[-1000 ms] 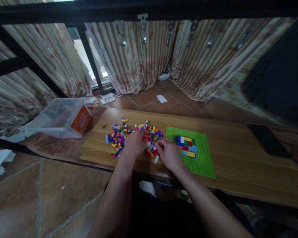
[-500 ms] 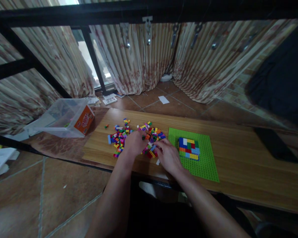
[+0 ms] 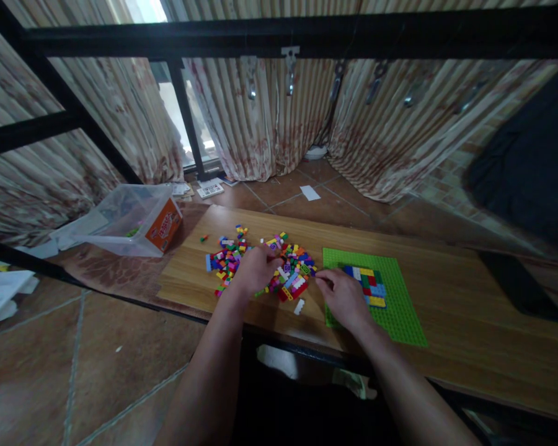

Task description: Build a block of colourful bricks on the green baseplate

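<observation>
My left hand [image 3: 260, 267] reaches into a heap of small coloured toy bricks [image 3: 291, 260], its fingers curled down and bent together. Whatever lies between those fingertips is hidden. Over the left edge of a green studded baseplate [image 3: 395, 310], my right hand [image 3: 345, 298] is closed in a pinch. Its fingertips point at the heap's right side; anything in them is too small to make out. Joined bricks in blue, white, yellow, red and green form a flat block [image 3: 376, 288] on the baseplate, partly covered by my right hand. A white brick [image 3: 299, 306] lies apart, in front of the heap.
A clear plastic box [image 3: 121, 217] with an orange label stands left of the wooden board [image 3: 446, 291]. At the right lies a dark flat object [image 3: 516, 288]. A black metal bar [image 3: 279, 40] crosses above, with curtains [image 3: 260, 124] behind it.
My right hand has moved right, away from the heap to the baseplate's left edge. My left hand stays at the heap. The view has shifted slightly.
</observation>
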The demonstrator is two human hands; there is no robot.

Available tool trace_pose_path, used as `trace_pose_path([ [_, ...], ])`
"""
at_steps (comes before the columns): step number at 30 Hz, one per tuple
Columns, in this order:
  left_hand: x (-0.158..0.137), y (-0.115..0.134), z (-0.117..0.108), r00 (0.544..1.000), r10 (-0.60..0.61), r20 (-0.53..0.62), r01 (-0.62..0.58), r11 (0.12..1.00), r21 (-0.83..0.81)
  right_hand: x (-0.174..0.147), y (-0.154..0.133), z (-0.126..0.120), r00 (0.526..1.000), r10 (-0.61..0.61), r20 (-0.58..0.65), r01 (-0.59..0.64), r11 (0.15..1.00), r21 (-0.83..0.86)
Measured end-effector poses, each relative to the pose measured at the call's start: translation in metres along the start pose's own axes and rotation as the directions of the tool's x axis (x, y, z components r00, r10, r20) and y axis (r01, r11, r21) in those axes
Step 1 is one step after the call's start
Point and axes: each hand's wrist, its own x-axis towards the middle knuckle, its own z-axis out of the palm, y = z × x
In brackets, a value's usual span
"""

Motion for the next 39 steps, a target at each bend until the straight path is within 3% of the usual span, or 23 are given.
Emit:
trace_pose_path([
  [3, -0.002, 0.008, 0.0, 0.995, 0.032, 0.09, 0.0, 0.941, -0.337, 0.001, -0.003, -0.005, 0.997, 0.004, -0.076, 0.006, 0.991, 0.131],
  [6, -0.006, 0.023, 0.003, 0.967, 0.009, 0.254, 0.166, 0.734, -0.658, 0.002, -0.013, -0.008, 0.991, 0.006, -0.136, 0.05, 0.915, 0.401],
  [8, -0.008, 0.032, 0.005, 0.945, 0.021, 0.327, 0.254, 0.583, -0.772, 0.003, -0.021, -0.008, 0.99, 0.005, -0.141, 0.074, 0.83, 0.552],
  [13, -0.008, 0.04, 0.013, 0.933, 0.052, 0.356, 0.313, 0.373, -0.874, 0.004, -0.024, -0.011, 0.989, 0.022, -0.144, 0.088, 0.695, 0.714],
  [19, -0.007, 0.046, 0.018, 0.917, 0.058, 0.395, 0.37, 0.249, -0.895, -0.004, -0.024, -0.022, 0.984, 0.038, -0.174, 0.108, 0.647, 0.754],
  [22, -0.008, 0.054, 0.019, 0.911, 0.066, 0.406, 0.382, 0.229, -0.895, -0.007, -0.028, -0.029, 0.983, 0.062, -0.172, 0.106, 0.572, 0.813],
  [27, -0.004, 0.059, 0.018, 0.938, 0.001, 0.346, 0.326, 0.335, -0.884, -0.007, -0.005, -0.058, 0.938, 0.33, -0.108, -0.039, 0.409, 0.911],
  [29, 0.001, 0.052, 0.016, 0.964, -0.055, 0.262, 0.259, 0.439, -0.86, -0.01, 0.02, -0.077, 0.899, 0.434, -0.052, -0.134, 0.387, 0.912],
  [30, 0.003, 0.048, 0.015, 0.976, -0.078, 0.203, 0.213, 0.52, -0.827, -0.013, 0.034, -0.086, 0.879, 0.474, -0.044, -0.181, 0.418, 0.89],
  [32, 0.009, 0.039, 0.013, 0.994, -0.083, 0.064, 0.105, 0.741, -0.664, -0.022, 0.06, -0.099, 0.835, 0.547, -0.063, -0.287, 0.529, 0.799],
  [34, 0.013, 0.032, 0.011, 0.998, -0.048, -0.045, 0.028, 0.926, -0.377, -0.032, 0.079, -0.106, 0.814, 0.579, -0.031, -0.412, 0.615, 0.672],
  [36, 0.015, 0.031, 0.01, 0.995, -0.033, -0.09, 0.023, 0.993, -0.112, -0.04, 0.089, -0.106, 0.815, 0.577, 0.047, -0.491, 0.646, 0.585],
  [39, 0.016, 0.036, 0.01, 0.994, -0.067, -0.088, 0.079, 0.987, 0.138, -0.044, 0.094, -0.102, 0.798, 0.589, 0.131, -0.558, 0.638, 0.531],
])
